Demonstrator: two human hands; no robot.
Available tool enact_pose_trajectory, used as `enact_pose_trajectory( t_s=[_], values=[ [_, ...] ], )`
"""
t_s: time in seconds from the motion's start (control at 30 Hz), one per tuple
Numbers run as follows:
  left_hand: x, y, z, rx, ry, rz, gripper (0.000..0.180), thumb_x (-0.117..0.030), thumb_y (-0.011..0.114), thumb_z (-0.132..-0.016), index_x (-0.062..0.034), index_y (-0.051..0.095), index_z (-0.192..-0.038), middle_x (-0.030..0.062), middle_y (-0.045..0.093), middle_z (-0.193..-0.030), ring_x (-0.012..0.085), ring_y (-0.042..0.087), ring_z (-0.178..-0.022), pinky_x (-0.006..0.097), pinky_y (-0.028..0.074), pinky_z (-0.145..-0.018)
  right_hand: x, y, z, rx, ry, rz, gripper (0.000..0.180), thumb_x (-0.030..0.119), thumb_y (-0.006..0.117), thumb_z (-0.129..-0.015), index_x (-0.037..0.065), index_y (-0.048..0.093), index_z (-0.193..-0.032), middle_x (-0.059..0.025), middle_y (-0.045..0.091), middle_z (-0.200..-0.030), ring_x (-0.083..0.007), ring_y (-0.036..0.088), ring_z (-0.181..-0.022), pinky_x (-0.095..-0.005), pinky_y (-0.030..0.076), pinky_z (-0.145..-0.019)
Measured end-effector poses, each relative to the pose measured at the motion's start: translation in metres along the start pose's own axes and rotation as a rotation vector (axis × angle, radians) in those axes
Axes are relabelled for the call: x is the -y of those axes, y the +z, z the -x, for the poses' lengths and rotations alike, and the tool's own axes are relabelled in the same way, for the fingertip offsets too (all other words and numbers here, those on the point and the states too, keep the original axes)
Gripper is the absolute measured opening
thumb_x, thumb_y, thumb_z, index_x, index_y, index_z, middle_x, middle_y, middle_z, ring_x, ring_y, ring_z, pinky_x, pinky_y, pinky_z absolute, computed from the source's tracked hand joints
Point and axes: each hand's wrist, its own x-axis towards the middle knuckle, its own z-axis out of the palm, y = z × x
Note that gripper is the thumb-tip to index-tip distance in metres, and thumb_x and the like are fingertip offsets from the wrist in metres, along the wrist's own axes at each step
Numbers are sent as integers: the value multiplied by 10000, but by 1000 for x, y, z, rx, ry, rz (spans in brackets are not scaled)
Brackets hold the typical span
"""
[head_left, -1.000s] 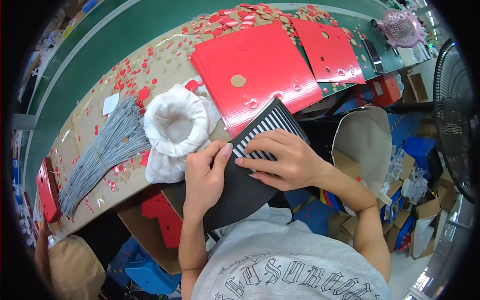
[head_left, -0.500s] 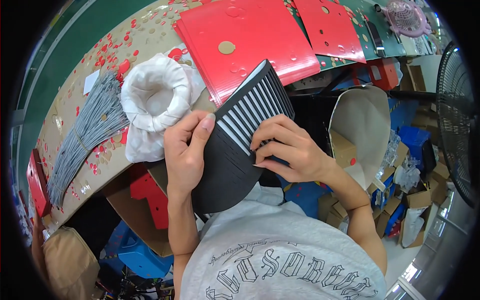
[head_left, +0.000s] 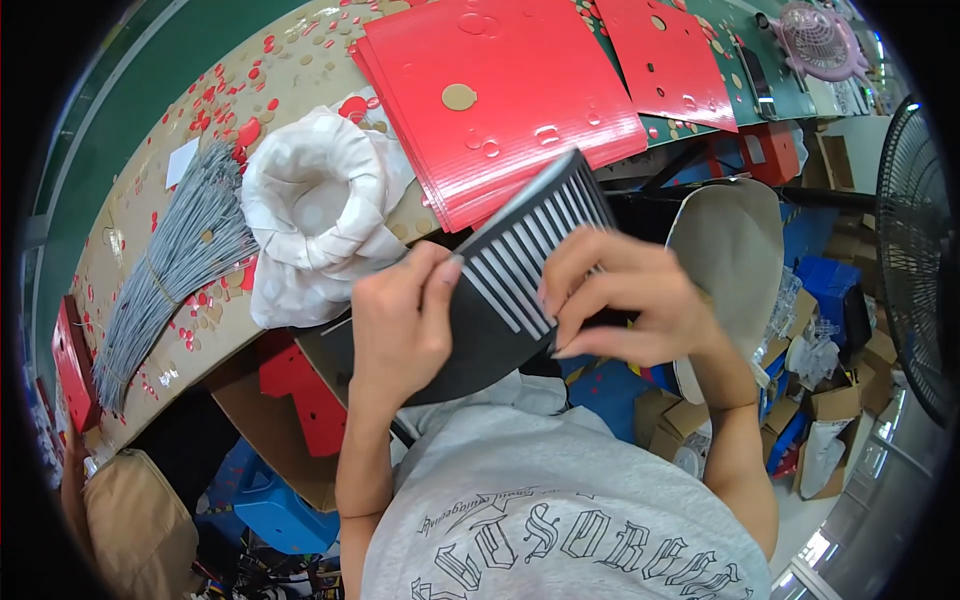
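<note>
In front of my body I hold a black sheet (head_left: 490, 345) with a row of long slots, white showing through them. Its far end is tilted up, and a pale underside or layer shows along the upper left edge. My left hand (head_left: 405, 320) is closed on the left edge, with the thumb on top. My right hand (head_left: 630, 295), blurred by motion, has its fingertips pinched at the sheet's right side, by the slot ends. Whatever small bit lies between those fingertips is hidden. The rounded near end of the sheet rests close to my shirt.
A stack of glossy red sheets (head_left: 500, 70) lies at the table's edge, with another red sheet (head_left: 670, 70) to its right. A rolled-down white bag (head_left: 265, 190) and a bundle of grey wires (head_left: 175, 260) lie left. A black fan (head_left: 910, 250) stands at right.
Both hands and the black sheet have shifted right. The sheet's far end has come down closer to me. My right hand has moved outward along the slots.
</note>
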Motion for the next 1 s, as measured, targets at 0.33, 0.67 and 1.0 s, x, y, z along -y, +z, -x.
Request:
enact_pose_trajectory(
  t_s=[0.33,0.67,1.0],
  values=[
    [-6,47,-33,-95,304,-451,123,-2,622,-839,101,586,-896,310,438,-1427,481,366,-1385,570,257,-1164,-109,-51,-97,-62,171,314,129,146,635,-965,19,620,-949,-71,654,-1135,-172,643,-1013,-318,517,-886],
    [-7,47,-31,24,340,-425,126,-3,613,-848,119,584,-857,301,443,-1447,442,403,-1384,496,376,-1110,-110,-52,-97,-44,212,235,130,154,676,-932,25,679,-913,-44,630,-1185,-140,623,-983,-284,496,-869],
    [-8,63,-34,-20,344,-568,213,-27,634,-806,155,615,-914,336,483,-1381,452,435,-1353,494,393,-1085,-109,-44,-102,-65,167,395,171,194,774,-824,46,740,-900,-67,652,-1082,-219,642,-1018,-333,533,-877]
  ],
)
